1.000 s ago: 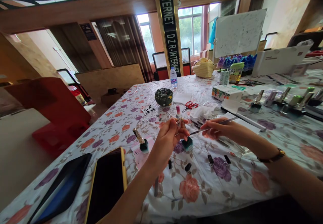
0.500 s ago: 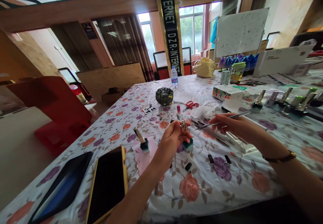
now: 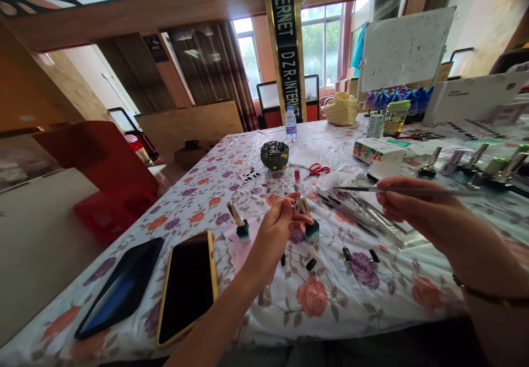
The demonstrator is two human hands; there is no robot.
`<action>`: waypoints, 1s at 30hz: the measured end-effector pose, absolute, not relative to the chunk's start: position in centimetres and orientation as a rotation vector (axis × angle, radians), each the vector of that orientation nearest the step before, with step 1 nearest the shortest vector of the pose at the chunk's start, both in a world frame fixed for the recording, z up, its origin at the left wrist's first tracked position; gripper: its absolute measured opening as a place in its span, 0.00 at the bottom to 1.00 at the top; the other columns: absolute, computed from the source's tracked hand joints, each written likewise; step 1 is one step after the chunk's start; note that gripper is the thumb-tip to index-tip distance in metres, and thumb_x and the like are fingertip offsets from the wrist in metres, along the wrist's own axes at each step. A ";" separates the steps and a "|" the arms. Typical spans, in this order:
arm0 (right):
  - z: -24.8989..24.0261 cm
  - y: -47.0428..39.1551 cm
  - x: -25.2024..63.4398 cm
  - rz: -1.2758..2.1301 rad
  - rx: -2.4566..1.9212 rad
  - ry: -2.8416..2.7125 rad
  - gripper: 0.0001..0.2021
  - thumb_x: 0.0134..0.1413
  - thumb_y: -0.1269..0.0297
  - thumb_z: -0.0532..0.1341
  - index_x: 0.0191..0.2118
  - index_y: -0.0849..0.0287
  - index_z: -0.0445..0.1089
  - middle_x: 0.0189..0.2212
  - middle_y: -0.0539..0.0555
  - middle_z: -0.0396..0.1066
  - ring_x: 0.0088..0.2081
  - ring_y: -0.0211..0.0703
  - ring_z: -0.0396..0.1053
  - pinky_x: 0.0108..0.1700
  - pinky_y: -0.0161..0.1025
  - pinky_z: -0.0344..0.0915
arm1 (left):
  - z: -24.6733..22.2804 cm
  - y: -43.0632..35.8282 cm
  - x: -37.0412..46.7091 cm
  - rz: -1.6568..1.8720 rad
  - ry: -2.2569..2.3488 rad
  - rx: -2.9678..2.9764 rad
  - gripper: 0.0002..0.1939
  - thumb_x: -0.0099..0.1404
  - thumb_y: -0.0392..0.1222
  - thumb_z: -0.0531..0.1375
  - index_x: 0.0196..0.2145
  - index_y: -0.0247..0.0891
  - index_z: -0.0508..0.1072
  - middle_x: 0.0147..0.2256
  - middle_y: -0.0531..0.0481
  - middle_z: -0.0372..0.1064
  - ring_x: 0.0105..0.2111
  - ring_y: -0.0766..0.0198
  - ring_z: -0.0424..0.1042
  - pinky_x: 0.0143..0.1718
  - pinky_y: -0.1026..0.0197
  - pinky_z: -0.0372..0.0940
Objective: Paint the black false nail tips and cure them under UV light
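My left hand (image 3: 278,225) is closed in a pinch over the table, its fingertips around something small that I cannot make out. Just beyond it stands a dark green nail polish bottle (image 3: 313,228), partly covered by the fingers. A slim brush (image 3: 359,189) lies nearly level in my right hand (image 3: 417,210), its dark tip pointing left. Small clips with black nail tips (image 3: 311,266) rest on the cloth in front of the hands. Another nail polish bottle (image 3: 243,229) with a gold cap sits on pink paper (image 3: 233,251), left of my left hand.
Two phones (image 3: 188,290) lie at the near left. Thin tools in clear sleeves (image 3: 374,218), red scissors (image 3: 319,169) and a woven basket (image 3: 275,155) are farther in. Several polish bottles (image 3: 430,163) stand at right. A water bottle (image 3: 291,124) is near the far edge.
My right hand has drawn back to the right and nearer, taking the brush tip away from my left hand. The brush has turned closer to level. The view has shifted slightly.
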State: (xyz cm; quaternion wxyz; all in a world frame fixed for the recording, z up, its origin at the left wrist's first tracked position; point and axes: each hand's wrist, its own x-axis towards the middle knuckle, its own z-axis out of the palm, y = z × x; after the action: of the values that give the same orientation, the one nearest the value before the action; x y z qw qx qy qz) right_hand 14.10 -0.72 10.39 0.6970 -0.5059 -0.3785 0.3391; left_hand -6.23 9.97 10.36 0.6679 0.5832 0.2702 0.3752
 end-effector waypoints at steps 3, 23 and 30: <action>10.3 -1.4 11.4 0.657 -1.065 -0.833 0.09 0.40 0.63 0.67 0.32 0.53 0.73 0.24 0.48 0.72 0.26 0.30 0.68 0.27 0.24 0.64 | 10.6 9.4 -6.3 0.973 0.616 1.248 0.10 0.64 0.44 0.52 0.35 0.36 0.67 0.31 0.52 0.64 0.28 0.70 0.66 0.29 0.67 0.59; 4.8 -0.8 3.7 0.473 -0.732 -0.508 0.06 0.58 0.60 0.53 0.34 0.52 0.64 0.26 0.47 0.64 0.29 0.34 0.63 0.35 0.37 0.66 | 10.1 6.7 -5.6 0.613 0.407 1.131 0.12 0.67 0.41 0.46 0.29 0.34 0.62 0.29 0.48 0.62 0.28 0.66 0.65 0.30 0.62 0.60; 4.2 -0.7 3.1 0.432 -0.700 -0.601 0.04 0.58 0.62 0.52 0.36 0.52 0.63 0.32 0.49 0.65 0.35 0.37 0.65 0.37 0.38 0.66 | 10.1 6.6 -5.6 0.567 0.432 1.154 0.13 0.67 0.42 0.44 0.29 0.34 0.61 0.27 0.48 0.61 0.28 0.66 0.63 0.30 0.62 0.60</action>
State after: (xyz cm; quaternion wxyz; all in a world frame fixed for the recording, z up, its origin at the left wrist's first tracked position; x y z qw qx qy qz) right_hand 3.11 -0.66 4.24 0.8731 -0.3349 -0.2876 0.2069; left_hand -5.64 6.55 10.14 0.7788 0.5337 0.1999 0.2621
